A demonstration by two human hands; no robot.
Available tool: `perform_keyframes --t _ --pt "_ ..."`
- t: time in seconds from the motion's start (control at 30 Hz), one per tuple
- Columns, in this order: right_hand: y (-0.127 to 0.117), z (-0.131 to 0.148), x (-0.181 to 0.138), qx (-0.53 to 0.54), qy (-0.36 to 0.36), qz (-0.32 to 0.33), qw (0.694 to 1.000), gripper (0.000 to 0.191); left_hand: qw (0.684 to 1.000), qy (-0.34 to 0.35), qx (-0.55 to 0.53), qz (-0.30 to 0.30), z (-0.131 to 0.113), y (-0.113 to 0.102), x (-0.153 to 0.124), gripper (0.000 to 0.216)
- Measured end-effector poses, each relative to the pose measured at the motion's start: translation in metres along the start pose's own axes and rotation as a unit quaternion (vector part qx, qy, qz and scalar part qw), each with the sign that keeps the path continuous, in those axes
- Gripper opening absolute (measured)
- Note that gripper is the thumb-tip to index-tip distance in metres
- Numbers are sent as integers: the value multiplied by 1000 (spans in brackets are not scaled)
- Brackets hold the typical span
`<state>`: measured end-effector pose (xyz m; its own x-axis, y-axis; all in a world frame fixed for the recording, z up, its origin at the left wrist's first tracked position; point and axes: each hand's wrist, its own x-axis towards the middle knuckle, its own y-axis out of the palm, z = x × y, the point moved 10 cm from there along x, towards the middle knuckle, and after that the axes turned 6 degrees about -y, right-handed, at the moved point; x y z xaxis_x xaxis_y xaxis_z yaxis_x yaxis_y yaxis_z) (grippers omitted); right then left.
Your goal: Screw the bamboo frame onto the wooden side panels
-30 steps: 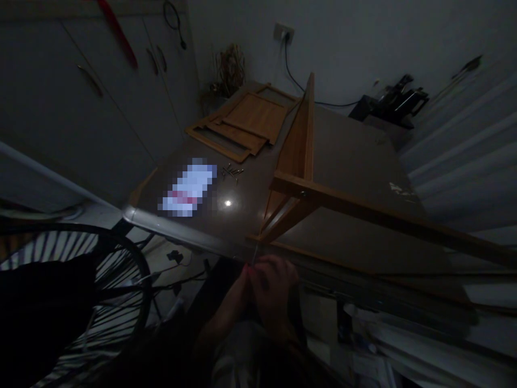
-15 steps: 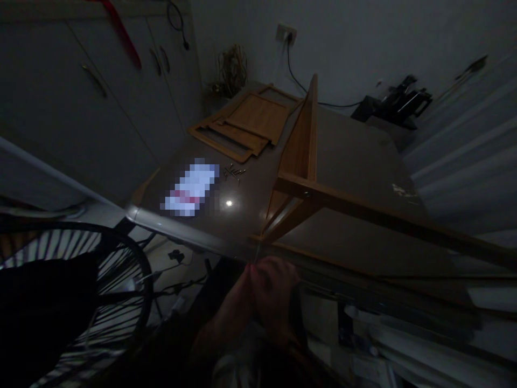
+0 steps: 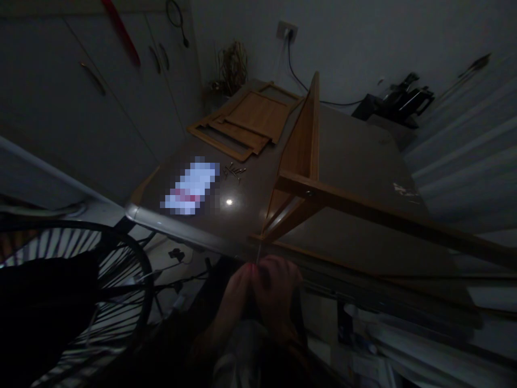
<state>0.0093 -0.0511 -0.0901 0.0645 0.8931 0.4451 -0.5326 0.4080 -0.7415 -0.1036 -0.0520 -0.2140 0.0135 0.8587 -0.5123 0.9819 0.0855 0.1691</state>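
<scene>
A light wooden frame (image 3: 307, 161) stands on edge on the dark table (image 3: 355, 156), with a long rail (image 3: 388, 215) running to the right. My left hand (image 3: 236, 293) and my right hand (image 3: 278, 288) are pressed together just below the table's near edge. Both are closed around a thin-shafted tool (image 3: 257, 252). Its metal tip points up at the frame's near corner (image 3: 262, 237). The dim light hides the tool's handle and my fingers' exact grip.
Flat wooden panels (image 3: 246, 121) lie stacked at the table's far left. Several loose screws (image 3: 234, 171) lie beside a white sheet (image 3: 189, 186). A round wire fan guard (image 3: 100, 285) stands at the lower left. Cupboards (image 3: 81, 97) line the left wall, and a dark device (image 3: 404, 99) sits at the back right.
My hands have stayed at the frame's near corner with the tool, sinking only slightly. The view has shifted a little.
</scene>
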Motion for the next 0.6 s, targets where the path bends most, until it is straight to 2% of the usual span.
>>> perform_keyframes --t 0.13,0.23,0.3,0.4,0.5,0.6 --pt "2 0 0 -16 4 15 1000 6 997 43 59 10 -24 0 -5 35" --pt "5 0 1 -31 3 32 999 7 983 118 141 25 -50 1 -7 34" --pt "2 1 0 -41 -8 18 999 11 965 165 203 24 -66 0 -10 32" --pt "-1 8 -1 -18 -65 -9 998 17 938 204 279 31 -82 1 -13 29" --pt "5 16 -2 23 -121 12 992 21 913 246 324 21 -94 0 -16 27" --pt "7 19 0 53 -143 25 988 24 887 298 353 23 -102 3 -17 25"
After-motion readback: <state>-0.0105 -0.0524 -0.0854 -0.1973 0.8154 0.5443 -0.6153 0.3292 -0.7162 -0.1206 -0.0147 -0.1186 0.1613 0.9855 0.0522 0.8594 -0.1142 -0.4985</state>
